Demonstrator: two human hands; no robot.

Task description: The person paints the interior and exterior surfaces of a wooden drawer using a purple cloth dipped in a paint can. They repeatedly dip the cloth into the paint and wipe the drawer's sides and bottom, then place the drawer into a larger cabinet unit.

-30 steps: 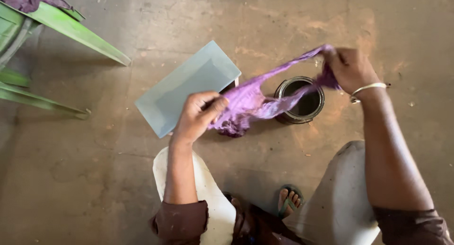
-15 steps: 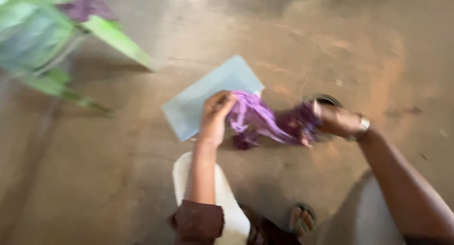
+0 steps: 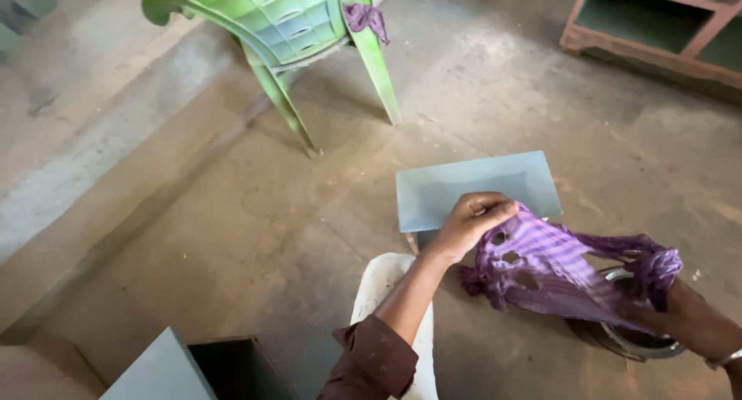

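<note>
green plastic chair (image 3: 290,29) with purple rag (image 3: 365,17) draped on it | grey-blue panel (image 3: 475,187) flat on concrete floor (image 3: 193,214) | reddish wooden shelf unit (image 3: 657,25) far right

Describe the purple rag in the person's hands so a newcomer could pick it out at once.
Start at the pale grey-blue panel lying flat on the concrete floor. Just in front of it, the left hand and right hand stretch a striped purple rag. Unlike the small purple cloth draped on the green plastic chair, this one is riddled with holes.
</note>
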